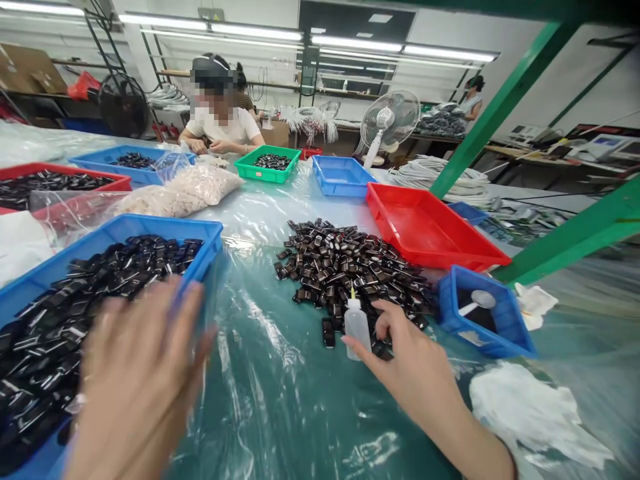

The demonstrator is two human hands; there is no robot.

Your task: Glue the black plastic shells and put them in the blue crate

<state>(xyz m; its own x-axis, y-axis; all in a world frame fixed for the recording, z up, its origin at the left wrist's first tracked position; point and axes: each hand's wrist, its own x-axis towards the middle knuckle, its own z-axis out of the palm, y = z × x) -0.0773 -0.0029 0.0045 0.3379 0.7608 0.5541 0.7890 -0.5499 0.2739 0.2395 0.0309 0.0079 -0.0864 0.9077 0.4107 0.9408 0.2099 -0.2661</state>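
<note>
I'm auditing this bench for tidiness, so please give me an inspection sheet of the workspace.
Surface: green tabletop under wrinkled clear film.
Job's things: bottle with a yellow tip, near-upright before a heap of dark parts; more dark parts in the large blue bin.
Clutter: crumpled white wad at right; white scoop in the small blue bin.
Hands: left hand blurred, fingers spread by the large blue bin; right hand has thumb and finger about the bottle, grip unclear.
Cables: pale coils beyond the red tray.
Surroundings: co-worker opposite, white fan, green frame.
</note>
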